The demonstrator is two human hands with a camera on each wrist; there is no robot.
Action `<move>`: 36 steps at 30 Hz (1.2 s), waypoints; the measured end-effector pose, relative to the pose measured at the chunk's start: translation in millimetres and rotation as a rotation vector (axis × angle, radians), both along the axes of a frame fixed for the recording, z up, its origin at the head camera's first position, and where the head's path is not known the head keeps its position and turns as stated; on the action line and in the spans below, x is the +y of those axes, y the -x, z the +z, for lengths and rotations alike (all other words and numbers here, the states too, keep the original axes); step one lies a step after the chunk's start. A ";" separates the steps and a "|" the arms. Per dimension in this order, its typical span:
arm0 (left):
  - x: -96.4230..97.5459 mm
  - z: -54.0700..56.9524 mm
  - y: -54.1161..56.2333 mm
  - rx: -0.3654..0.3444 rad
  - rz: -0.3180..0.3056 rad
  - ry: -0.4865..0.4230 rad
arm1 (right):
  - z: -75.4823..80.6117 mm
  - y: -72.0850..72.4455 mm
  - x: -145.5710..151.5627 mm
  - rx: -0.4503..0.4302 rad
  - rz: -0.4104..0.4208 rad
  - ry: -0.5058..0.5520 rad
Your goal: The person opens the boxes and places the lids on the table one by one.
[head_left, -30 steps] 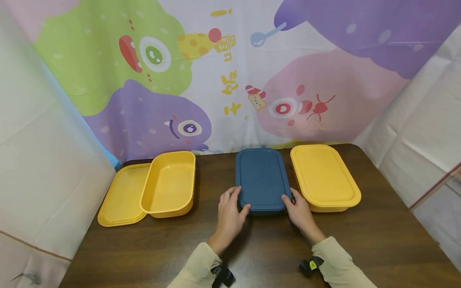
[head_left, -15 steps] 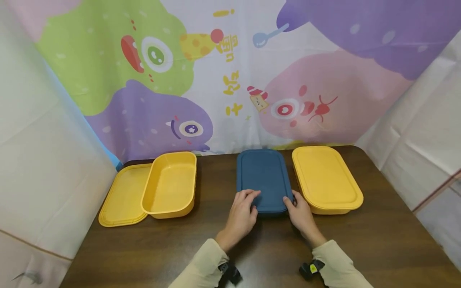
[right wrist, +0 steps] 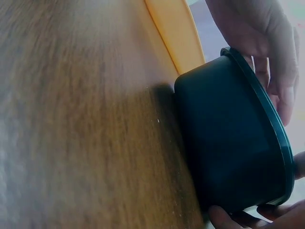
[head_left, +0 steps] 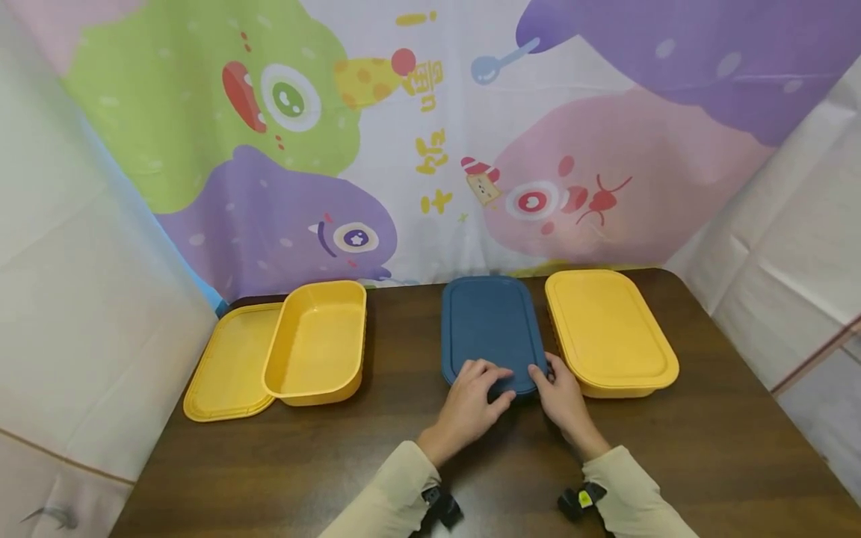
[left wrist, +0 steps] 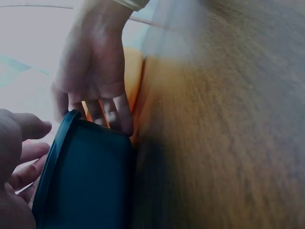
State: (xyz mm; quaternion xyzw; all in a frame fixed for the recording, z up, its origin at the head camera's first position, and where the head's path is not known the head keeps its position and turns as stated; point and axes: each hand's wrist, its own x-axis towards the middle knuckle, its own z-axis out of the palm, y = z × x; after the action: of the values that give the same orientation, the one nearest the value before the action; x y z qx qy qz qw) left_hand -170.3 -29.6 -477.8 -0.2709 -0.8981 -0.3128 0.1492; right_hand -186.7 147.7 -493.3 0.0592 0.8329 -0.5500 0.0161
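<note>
A dark blue lidded food container (head_left: 491,325) lies between my hands, with its lid seated on top. My left hand (head_left: 467,407) is over the lid's near edge, fingers bent loosely above or on it; the left wrist view shows the hand (left wrist: 16,167) beside the rim. My right hand (head_left: 563,400) holds the near right corner, thumb on the lid and fingers down the side. The right wrist view has its fingertips against the container's wall (right wrist: 228,138).
A closed yellow container (head_left: 608,329) stands just right of the blue one. At the left, an uncovered yellow container (head_left: 316,344) partly overlaps a loose yellow lid (head_left: 229,366). All are on a brown wooden table (head_left: 323,463), with a printed cloth (head_left: 430,246) behind.
My left hand has slid rightward from the container's left near corner to the middle of its near edge. The right hand keeps its hold, and the container stays in place.
</note>
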 end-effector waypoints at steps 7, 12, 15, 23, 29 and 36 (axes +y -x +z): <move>-1.0 -3.5 0.2 0.069 -0.018 0.054 | 0.2 -0.3 -0.5 0.017 0.006 -0.017; -0.9 -3.7 2.3 0.125 -0.028 0.074 | 0.1 0.7 1.3 0.013 0.019 -0.029; -0.8 -5.6 2.8 0.163 -0.033 0.090 | -0.6 0.2 1.6 0.008 0.022 -0.035; -1.6 -13.4 4.5 0.228 -0.037 0.102 | -1.5 -1.1 0.3 0.017 0.027 -0.034; -1.8 -14.8 3.8 0.237 -0.035 0.100 | -1.3 -2.4 0.0 0.007 0.027 -0.030; -1.8 -15.4 3.7 0.239 -0.037 0.086 | -1.8 -1.8 1.7 -0.002 0.034 -0.033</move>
State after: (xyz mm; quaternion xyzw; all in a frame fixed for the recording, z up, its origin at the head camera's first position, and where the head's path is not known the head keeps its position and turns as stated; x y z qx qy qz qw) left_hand -173.9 -31.4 -493.2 -0.3288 -0.8814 -0.2419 0.2377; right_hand -184.9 149.4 -495.0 0.0457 0.8426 -0.5360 0.0253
